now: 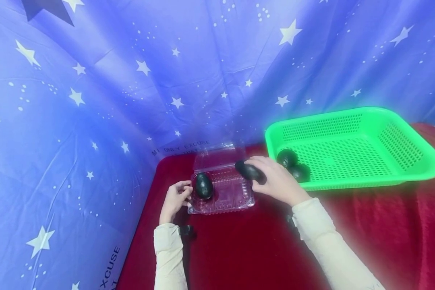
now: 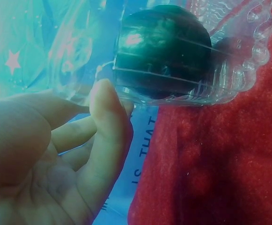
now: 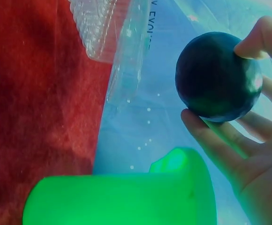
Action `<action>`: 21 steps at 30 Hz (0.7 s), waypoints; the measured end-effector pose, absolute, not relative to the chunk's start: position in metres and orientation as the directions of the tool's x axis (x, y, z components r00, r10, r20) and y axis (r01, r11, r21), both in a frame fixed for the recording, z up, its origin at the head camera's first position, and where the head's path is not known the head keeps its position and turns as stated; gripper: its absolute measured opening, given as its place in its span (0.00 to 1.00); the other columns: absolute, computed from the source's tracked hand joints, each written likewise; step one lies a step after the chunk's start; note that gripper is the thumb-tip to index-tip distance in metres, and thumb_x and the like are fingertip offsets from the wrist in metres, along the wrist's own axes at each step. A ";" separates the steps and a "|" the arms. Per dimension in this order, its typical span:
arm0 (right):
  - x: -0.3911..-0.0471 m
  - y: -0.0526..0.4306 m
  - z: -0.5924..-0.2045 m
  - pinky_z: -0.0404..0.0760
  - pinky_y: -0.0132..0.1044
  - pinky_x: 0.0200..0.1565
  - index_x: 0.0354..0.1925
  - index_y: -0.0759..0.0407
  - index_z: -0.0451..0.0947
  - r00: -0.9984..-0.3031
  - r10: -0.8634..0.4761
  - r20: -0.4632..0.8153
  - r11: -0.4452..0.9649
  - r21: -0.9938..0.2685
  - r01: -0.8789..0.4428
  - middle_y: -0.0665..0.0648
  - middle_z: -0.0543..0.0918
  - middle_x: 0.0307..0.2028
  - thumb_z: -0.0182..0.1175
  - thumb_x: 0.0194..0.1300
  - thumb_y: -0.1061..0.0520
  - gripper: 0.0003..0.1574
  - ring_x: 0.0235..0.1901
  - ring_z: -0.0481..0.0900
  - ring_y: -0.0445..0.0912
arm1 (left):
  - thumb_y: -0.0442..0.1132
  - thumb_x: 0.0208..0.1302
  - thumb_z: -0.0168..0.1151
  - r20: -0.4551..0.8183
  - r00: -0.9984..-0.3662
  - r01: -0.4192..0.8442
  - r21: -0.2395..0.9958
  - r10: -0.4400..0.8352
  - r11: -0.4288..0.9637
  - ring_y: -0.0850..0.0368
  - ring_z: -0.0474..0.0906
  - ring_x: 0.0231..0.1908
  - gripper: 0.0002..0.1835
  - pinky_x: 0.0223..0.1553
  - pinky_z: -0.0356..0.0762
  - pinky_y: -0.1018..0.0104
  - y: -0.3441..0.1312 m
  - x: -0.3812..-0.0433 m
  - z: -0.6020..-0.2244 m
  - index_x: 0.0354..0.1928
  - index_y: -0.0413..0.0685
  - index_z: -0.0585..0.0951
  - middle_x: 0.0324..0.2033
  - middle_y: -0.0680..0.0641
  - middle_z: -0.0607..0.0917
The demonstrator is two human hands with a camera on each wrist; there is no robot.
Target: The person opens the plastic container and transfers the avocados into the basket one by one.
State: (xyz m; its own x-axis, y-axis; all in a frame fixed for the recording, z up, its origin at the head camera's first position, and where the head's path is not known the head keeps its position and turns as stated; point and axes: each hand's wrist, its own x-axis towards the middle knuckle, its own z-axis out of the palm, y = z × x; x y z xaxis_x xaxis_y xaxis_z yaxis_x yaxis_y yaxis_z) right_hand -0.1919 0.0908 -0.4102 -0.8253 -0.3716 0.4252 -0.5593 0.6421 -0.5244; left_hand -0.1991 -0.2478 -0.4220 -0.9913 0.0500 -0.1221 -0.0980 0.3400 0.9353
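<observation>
Blue star curtain (image 1: 217,60) fills the top and left of frame. Red counter (image 1: 239,249) across the bottom. Green basket (image 1: 429,141) at right. Clear box (image 1: 228,193) in the center, open, its lid (image 1: 219,157) raised behind it toward the curtain.

Right hand (image 1: 275,181), right of center: fingers and thumb curled round the held fruit. Left hand (image 1: 175,199), left of center: pinching the box's left edge.

Fruit, all dark. Held fruit (image 1: 250,172) is by the box's upper right corner; right wrist view shows it apart from the box. Boxed fruit (image 1: 204,186) sits at the box's left end, long way front to back. Far basket fruit (image 1: 287,158) and near basket fruit (image 1: 301,173) lie together at the basket's left end.

Step looks like placing. Best done: keep the left pinch light but firm, since thin plastic probably slides or flexes; bring the fruit in from above, clear of wall and lid; turn it to match its neighbor; lower right down before letting go, or it may roll.
</observation>
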 end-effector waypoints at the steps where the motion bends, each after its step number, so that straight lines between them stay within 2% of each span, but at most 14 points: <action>1: -0.192 0.092 -0.411 0.73 0.60 0.65 0.65 0.54 0.73 -0.828 -0.363 0.427 0.641 -0.531 -0.555 0.60 0.75 0.64 0.70 0.54 0.56 0.39 0.65 0.70 0.57 | 0.27 0.68 0.58 -0.122 -0.991 -0.098 0.934 0.051 0.342 0.55 0.76 0.26 0.20 0.19 0.83 0.68 -0.248 -0.199 -0.422 0.60 0.25 0.74 0.43 0.26 0.80; 10: -0.190 0.104 -0.412 0.73 0.58 0.65 0.64 0.53 0.74 -0.848 -0.309 0.431 0.643 -0.562 -0.521 0.57 0.77 0.63 0.71 0.51 0.56 0.40 0.65 0.71 0.55 | 0.27 0.68 0.58 -0.130 -0.990 -0.104 0.936 0.055 0.337 0.55 0.76 0.27 0.20 0.20 0.84 0.68 -0.248 -0.199 -0.420 0.60 0.26 0.74 0.43 0.27 0.80; 16: -0.189 0.109 -0.411 0.75 0.57 0.64 0.64 0.53 0.73 -0.836 -0.291 0.466 0.639 -0.555 -0.532 0.55 0.78 0.62 0.70 0.52 0.57 0.40 0.63 0.73 0.54 | 0.27 0.68 0.58 -0.130 -0.990 -0.103 0.936 0.060 0.336 0.55 0.76 0.27 0.20 0.20 0.84 0.68 -0.249 -0.199 -0.422 0.60 0.26 0.74 0.41 0.30 0.80; 21: -0.189 0.116 -0.411 0.80 0.53 0.59 0.65 0.51 0.73 -0.835 -0.274 0.476 0.644 -0.554 -0.528 0.53 0.78 0.61 0.71 0.51 0.58 0.41 0.60 0.74 0.51 | 0.27 0.68 0.58 -0.124 -0.990 -0.096 0.937 0.064 0.336 0.55 0.76 0.27 0.20 0.20 0.83 0.68 -0.249 -0.200 -0.423 0.60 0.26 0.74 0.40 0.31 0.80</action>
State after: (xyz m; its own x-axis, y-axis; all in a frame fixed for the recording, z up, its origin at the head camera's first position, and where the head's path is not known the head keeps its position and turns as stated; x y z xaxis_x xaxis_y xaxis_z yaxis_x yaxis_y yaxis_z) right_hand -0.1893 0.1155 -0.4111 -0.8354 -0.2742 0.4764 -0.5275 0.6437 -0.5545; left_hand -0.1995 -0.2491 -0.4225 -0.9902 0.0637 -0.1241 -0.0958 0.3357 0.9371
